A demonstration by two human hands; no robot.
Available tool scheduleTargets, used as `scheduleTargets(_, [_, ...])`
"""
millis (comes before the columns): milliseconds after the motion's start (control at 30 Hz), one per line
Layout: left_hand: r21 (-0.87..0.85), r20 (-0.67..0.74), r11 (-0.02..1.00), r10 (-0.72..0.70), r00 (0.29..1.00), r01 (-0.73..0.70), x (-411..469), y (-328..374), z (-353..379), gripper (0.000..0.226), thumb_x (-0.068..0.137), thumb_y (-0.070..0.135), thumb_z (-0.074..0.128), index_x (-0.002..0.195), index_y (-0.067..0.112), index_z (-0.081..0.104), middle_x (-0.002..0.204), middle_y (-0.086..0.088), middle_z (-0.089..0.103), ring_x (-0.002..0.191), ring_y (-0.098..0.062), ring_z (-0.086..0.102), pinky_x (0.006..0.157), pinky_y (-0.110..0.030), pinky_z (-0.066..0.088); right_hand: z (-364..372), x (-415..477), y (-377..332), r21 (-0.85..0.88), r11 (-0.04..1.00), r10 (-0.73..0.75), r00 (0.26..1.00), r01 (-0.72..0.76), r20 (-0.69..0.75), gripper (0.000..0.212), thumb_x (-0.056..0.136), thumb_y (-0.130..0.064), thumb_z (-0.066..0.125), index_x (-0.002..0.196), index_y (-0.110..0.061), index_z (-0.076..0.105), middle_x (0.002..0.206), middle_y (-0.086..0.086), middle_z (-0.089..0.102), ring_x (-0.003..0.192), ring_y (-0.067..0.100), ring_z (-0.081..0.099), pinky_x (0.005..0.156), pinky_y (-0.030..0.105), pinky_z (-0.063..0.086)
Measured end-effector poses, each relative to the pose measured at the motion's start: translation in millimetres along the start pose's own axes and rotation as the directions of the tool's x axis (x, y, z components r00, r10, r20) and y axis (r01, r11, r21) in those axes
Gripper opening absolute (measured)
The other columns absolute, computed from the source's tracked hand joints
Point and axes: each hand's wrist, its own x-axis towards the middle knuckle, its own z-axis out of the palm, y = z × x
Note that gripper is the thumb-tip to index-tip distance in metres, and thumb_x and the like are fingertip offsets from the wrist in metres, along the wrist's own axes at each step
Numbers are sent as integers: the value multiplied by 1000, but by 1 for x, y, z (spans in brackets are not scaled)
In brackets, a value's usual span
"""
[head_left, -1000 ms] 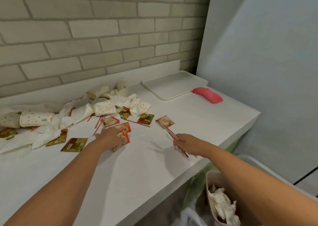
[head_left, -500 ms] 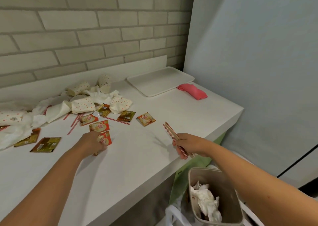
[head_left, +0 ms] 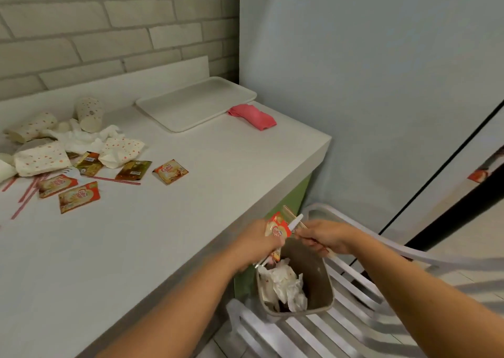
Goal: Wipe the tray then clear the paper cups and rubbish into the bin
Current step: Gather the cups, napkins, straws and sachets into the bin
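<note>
Both hands moving off counter [head_left: 191, 221] since half second ago, now hovering over bin [head_left: 311, 265].
Left hand [head_left: 256, 244] clutching sachets [head_left: 276, 228]; right hand [head_left: 324, 236] pinching straws [head_left: 289, 212].
Sachets likely handling feather-light, limp, slick: pinching flat faces holding best.
Straws thin, bendy: gripping mid-bundle.
Cups [head_left: 90, 112] lying far back on counter, crushable.
Tray [head_left: 196, 103] sitting beside cloth [head_left: 252, 113].

Tray [head_left: 196, 104] at back of counter [head_left: 191, 221]; cloth [head_left: 252, 117] right, cups [head_left: 90, 113] left, bin [head_left: 317, 273] below.
</note>
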Motion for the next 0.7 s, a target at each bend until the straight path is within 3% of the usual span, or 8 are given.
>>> scheduleTargets(133, [-161, 93, 956, -232, 968, 244, 30, -37, 48, 19, 83, -1, 60, 101, 5, 56, 88, -13, 59, 65, -17, 58, 49, -23, 50, -9, -4, 39, -127, 982, 127, 989, -136, -79, 5, 94, -12, 45, 93, -9, 49, 59, 0, 37, 47, 10, 31, 45, 21, 27])
scheduleTargets(200, [-211, 103, 914, -332, 938, 347, 41, -56, 62, 28, 83, -1, 60, 111, -4, 52, 92, -17, 58, 63, -17, 59, 45, -21, 48, -10, -1, 56, -185, 951, 223, 964, -249, -148, 11, 89, -11, 47, 99, -7, 50, 60, 2, 40, 46, 11, 34, 44, 21, 30])
scheduleTargets(400, [-415, 95, 757, -515, 852, 504, 57, -78, 86, 17, 88, -9, 48, 103, -1, 45, 80, -18, 52, 61, -26, 57, 36, -26, 50, -6, 10, 71, -315, 875, 316, 927, -367, -200, 4, 88, -9, 43, 88, -12, 46, 57, 4, 39, 43, 12, 32, 44, 23, 29])
scheduleTargets(433, [-444, 111, 730, -531, 840, 519, 58, -77, 88, 18, 90, -7, 46, 107, -2, 44, 81, -18, 53, 64, -27, 57, 40, -29, 53, -5, 12, 70, -327, 869, 322, 926, -371, -197, 3, 88, -10, 42, 88, -12, 45, 58, 4, 39, 44, 13, 32, 44, 24, 28])
scheduleTargets(500, [-465, 147, 684, -566, 811, 562, 60, -77, 91, 31, 95, 3, 47, 125, -2, 43, 104, -21, 58, 87, -33, 62, 70, -39, 56, -2, 15, 68, -367, 849, 327, 924, -379, -197, 3, 91, -12, 44, 92, -10, 45, 59, 5, 40, 45, 13, 32, 45, 23, 28])
scheduleTargets(567, [-435, 180, 671, -588, 788, 600, 59, -72, 87, 46, 97, 14, 48, 140, 3, 34, 140, -19, 43, 121, -38, 50, 101, -46, 39, 2, 20, 64, -446, 814, 323, 928, -373, -186, 7, 93, -13, 45, 89, -8, 46, 60, 5, 40, 46, 14, 33, 44, 23, 28])
scheduleTargets(633, [-436, 184, 676, -579, 794, 594, 59, -68, 82, 49, 97, 19, 49, 142, 7, 33, 146, -16, 37, 127, -37, 45, 105, -48, 35, 6, 25, 57, -551, 755, 317, 934, -355, -167, 11, 94, -14, 47, 87, -6, 50, 63, 6, 44, 47, 15, 35, 44, 23, 30])
scheduleTargets(700, [-454, 170, 687, -558, 812, 567, 59, -62, 74, 38, 96, 18, 51, 131, 6, 45, 133, -17, 50, 107, -31, 57, 87, -42, 51, 12, 31, 50, -654, 675, 320, 934, -342, -159, 12, 94, -14, 49, 90, -6, 55, 67, 7, 50, 49, 15, 40, 46, 23, 34])
